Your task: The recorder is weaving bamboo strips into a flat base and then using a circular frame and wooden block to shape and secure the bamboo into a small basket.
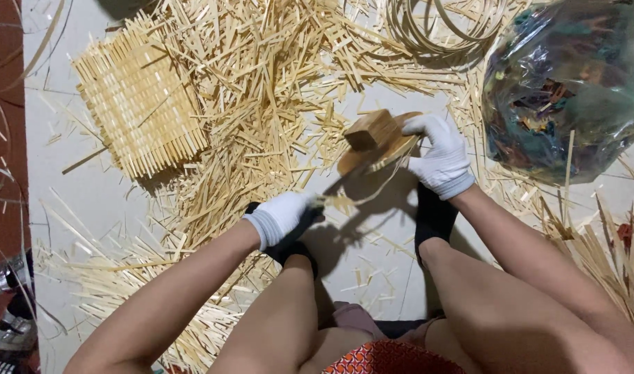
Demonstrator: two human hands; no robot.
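Note:
My right hand (438,156), in a white glove, grips the edge of a round wooden piece (376,142) with a block on top, held above the floor. My left hand (282,215), also gloved in white, pinches the end of a thin pale bamboo strip (369,194) that runs from the wooden piece toward it. Both hands hover over my knees and my black-socked feet (434,215).
A heap of cut bamboo slivers (261,90) covers the floor ahead. A woven bamboo mat (140,104) lies far left. Coiled strips (441,24) sit at the top, a clear plastic bag of coloured scraps (566,90) at right. Metal objects (5,298) sit at the left edge.

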